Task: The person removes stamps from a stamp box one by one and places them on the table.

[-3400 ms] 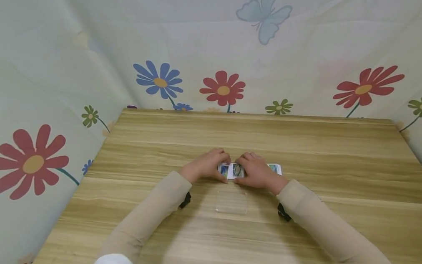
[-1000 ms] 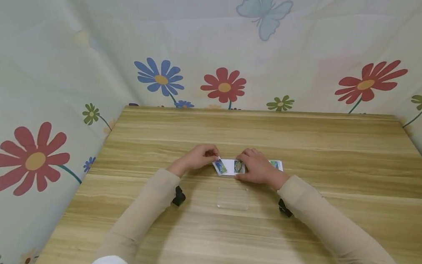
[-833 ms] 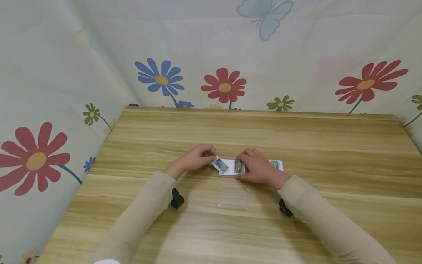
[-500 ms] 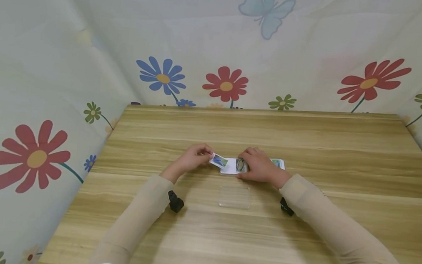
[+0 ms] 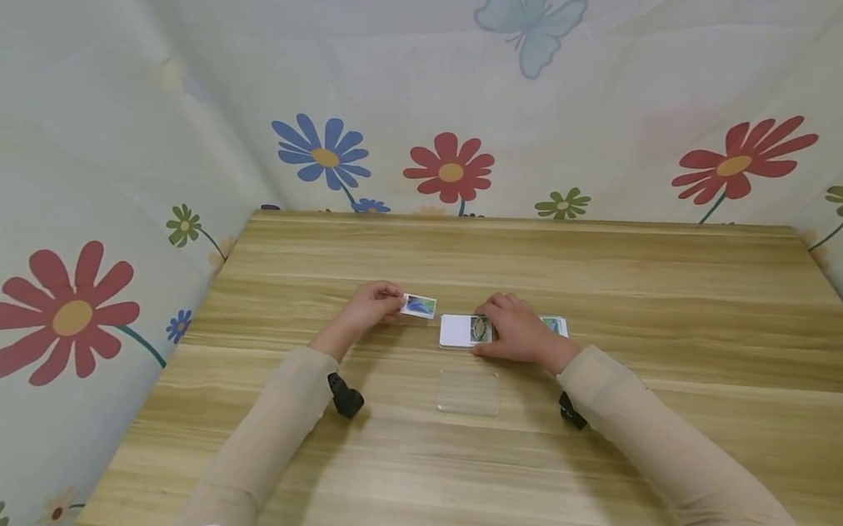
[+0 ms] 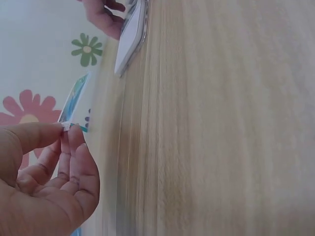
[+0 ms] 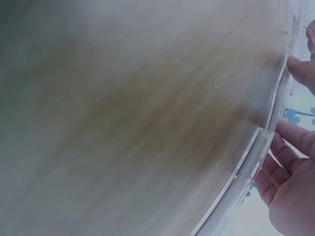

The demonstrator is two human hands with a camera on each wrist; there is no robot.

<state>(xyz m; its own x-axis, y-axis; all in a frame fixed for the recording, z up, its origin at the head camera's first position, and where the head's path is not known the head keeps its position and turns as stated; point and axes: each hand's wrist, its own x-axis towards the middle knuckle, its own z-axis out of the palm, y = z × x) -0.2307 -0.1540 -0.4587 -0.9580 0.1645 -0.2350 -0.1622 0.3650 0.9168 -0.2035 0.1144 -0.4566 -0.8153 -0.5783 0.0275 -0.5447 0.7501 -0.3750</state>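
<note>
My left hand pinches a small white-edged picture card by its left end, between thumb and fingertips. In the left wrist view that card tilts up above the table. Right of it, my right hand grips the right part of a low case with clear edges, where a blank white surface shows on the left. A second picture card lies against the right fingers. Beyond that hand, more white-edged cards peek out, partly covered. The right wrist view shows clear case walls beside fingers.
A flat clear plastic lid or tray lies on the wooden table, nearer me than the case. Behind and at the sides hangs a cloth printed with flowers. Dark cameras sit under the wrists.
The left hand has drawn its picture card off the white surface, moving left and turning the card level. The right hand stays on the case. Earlier both hands were at the case.
</note>
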